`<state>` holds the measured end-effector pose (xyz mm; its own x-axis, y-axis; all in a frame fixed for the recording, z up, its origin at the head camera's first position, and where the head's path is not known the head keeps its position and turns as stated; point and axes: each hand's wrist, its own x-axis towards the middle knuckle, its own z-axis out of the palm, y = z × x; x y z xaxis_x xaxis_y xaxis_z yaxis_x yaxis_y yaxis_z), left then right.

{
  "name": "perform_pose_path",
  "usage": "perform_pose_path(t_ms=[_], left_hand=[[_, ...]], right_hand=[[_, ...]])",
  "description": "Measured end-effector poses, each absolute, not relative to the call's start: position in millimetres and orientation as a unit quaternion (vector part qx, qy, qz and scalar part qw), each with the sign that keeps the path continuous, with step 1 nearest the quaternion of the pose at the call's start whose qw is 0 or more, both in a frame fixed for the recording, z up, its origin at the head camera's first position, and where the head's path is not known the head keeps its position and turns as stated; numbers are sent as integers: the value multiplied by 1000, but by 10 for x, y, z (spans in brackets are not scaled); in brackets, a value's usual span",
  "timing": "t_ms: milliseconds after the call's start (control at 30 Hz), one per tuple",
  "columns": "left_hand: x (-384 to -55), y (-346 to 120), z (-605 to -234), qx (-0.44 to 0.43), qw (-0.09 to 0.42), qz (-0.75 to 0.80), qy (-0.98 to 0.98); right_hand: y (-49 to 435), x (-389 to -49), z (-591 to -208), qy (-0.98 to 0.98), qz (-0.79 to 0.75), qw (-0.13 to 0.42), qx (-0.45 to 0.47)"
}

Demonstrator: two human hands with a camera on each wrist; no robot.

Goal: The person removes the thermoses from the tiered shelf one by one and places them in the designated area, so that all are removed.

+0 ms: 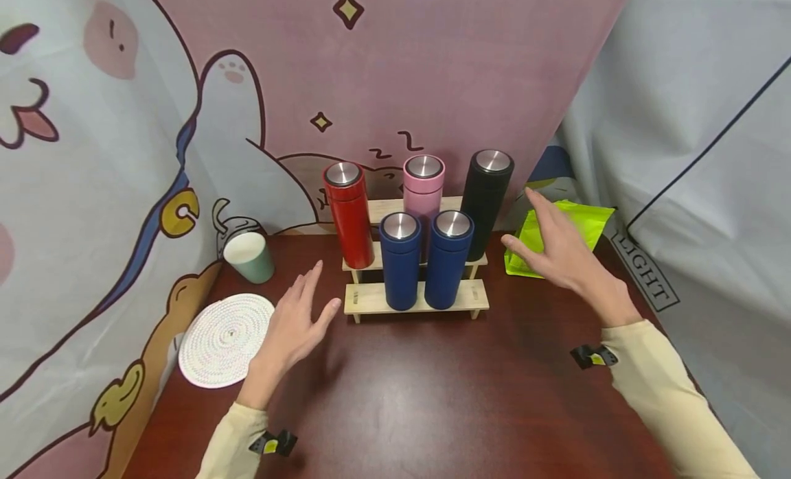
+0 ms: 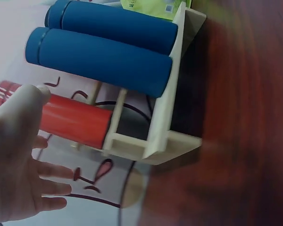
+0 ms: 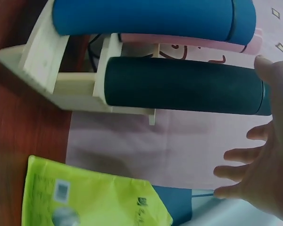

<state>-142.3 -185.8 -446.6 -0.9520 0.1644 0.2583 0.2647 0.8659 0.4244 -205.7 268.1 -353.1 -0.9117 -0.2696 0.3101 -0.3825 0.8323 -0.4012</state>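
On a tiered wooden rack (image 1: 371,300) stand several bottles with silver lids. Two blue bottles (image 1: 400,266) (image 1: 450,263) are on the front step. Behind them are a red bottle (image 1: 349,218) on the left, a pink bottle (image 1: 423,180) in the middle, partly hidden, and a black bottle (image 1: 488,197) on the right. My left hand (image 1: 295,321) hovers left of the rack, fingers extended and thumb apart, nearest the red bottle. My right hand (image 1: 559,249) is spread to the right of the black bottle, holding nothing, in front of a bright green pouch (image 1: 587,222).
A green cup (image 1: 250,258) stands at the back left of the dark wooden table (image 1: 420,396). In front of it lies a round woven mat (image 1: 216,342), partly behind the left hand. Printed cloth (image 1: 457,67) hangs behind and along both sides.
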Motion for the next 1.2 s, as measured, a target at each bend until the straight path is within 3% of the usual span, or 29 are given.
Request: perform_pose_path(t_ms=[267,633,867,1200], left_hand=[[-1400,-1685,-4826,-48,89,-326,-940],[-1494,-1447,-5261,-6,143,-413,-900],[-1579,-1317,-5542,9,186,-482,-856],[-1670,-1135,-5735,51,169,-542,-821]], right_hand=[[2619,-2166,-3475,-920,347,123,137],[2525,-2354,-3466,-850,467,203,134],[2449,-2460,-3454,-829,502,208,134],[2271,-2558,-3405,-814,528,203,131]])
